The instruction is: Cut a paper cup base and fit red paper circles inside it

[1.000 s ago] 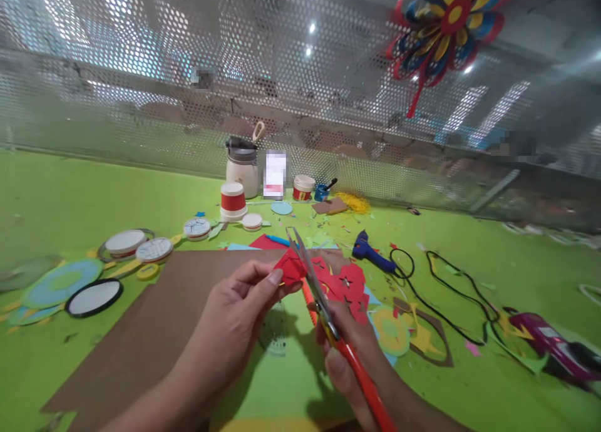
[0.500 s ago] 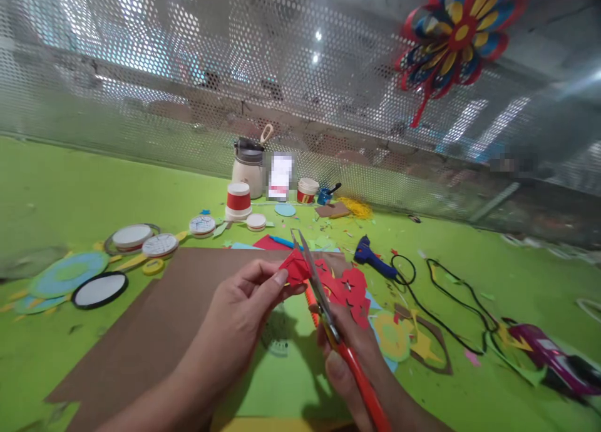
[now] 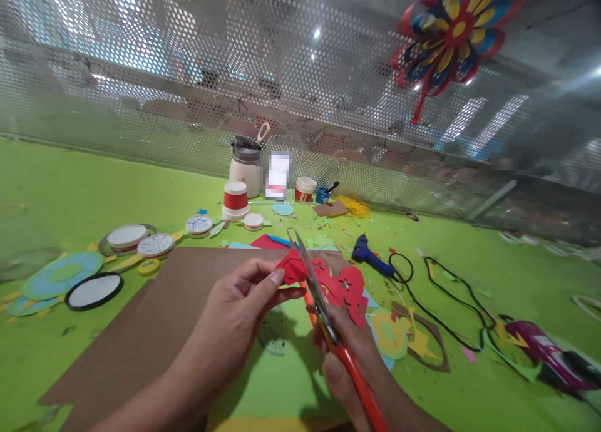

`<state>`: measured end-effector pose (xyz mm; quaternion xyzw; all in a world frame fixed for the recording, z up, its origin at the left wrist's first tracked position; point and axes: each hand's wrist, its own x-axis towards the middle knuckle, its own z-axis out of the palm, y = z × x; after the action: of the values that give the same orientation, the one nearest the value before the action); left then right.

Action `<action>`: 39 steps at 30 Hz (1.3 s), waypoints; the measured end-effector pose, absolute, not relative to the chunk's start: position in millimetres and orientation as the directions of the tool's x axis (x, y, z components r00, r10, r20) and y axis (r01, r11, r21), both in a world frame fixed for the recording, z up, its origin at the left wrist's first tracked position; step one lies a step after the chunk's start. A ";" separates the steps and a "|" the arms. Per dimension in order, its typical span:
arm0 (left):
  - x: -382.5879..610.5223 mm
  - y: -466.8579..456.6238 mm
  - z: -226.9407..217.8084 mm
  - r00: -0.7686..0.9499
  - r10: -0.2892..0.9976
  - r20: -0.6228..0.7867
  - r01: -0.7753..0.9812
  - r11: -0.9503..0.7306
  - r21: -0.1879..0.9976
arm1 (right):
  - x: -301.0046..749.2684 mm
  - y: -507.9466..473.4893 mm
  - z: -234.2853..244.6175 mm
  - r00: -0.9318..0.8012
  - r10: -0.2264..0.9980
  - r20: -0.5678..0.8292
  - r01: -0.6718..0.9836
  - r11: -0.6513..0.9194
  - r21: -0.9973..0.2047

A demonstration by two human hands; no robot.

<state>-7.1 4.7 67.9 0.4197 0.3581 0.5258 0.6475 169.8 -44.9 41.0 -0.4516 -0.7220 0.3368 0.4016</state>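
Between the thumb and fingers of my left hand (image 3: 239, 310) is a small piece of red paper (image 3: 292, 267). My right hand (image 3: 345, 357) grips a pair of scissors (image 3: 320, 303) by red-orange handles. The blades point away from me, slightly parted, at the right edge of the paper. Just behind the scissors lies a larger red paper sheet (image 3: 345, 287) with star-shaped holes. Below my hands are a green sheet (image 3: 282, 385) and a clear protractor (image 3: 273, 335), partly covered by my left hand.
Brown cardboard (image 3: 154, 313) lies under my left arm. A blue glue gun (image 3: 372, 257) with a black cord rests to the right, near yellow paper cutouts (image 3: 389, 335). Farther back stand a white jug (image 3: 245, 172), a red-and-white cup (image 3: 235, 200) and round lids (image 3: 156, 246).
The whole view has shifted slightly, so things sit a little farther left. My hands, the red paper and the scissors keep nearly the same position relative to each other.
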 end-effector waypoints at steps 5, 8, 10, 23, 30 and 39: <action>-7.7 4.5 67.6 0.194 0.981 0.002 -0.356 0.068 0.932 | 170.0 -42.3 31.9 -0.272 0.918 0.288 0.354 0.374 -0.857; -7.9 4.3 67.0 0.171 0.985 -0.004 -0.357 0.066 0.932 | 170.1 -38.4 17.6 -0.261 0.923 0.284 0.351 0.365 -0.862; -7.7 4.2 67.2 0.160 0.987 -0.011 -0.363 0.070 0.929 | 170.4 -36.5 8.5 -0.237 0.931 0.277 0.352 0.348 -0.869; -7.3 3.4 69.3 0.180 0.984 0.011 -0.359 0.055 0.932 | 171.3 -38.6 11.6 -0.261 0.923 0.284 0.318 0.360 -0.877; -7.3 2.8 70.5 0.176 0.984 -0.007 -0.372 0.073 0.925 | 174.2 -34.1 -3.3 -0.256 0.940 0.227 0.324 0.304 -0.896; -7.4 2.4 70.1 0.167 0.985 -0.042 -0.372 0.102 0.922 | 168.1 -20.2 -35.3 -0.206 0.961 0.184 0.338 0.247 -0.908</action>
<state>-7.4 2.4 70.1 0.4124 0.3714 0.5279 0.6429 168.1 -20.2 -35.3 -0.4802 -0.6761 0.3822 0.4078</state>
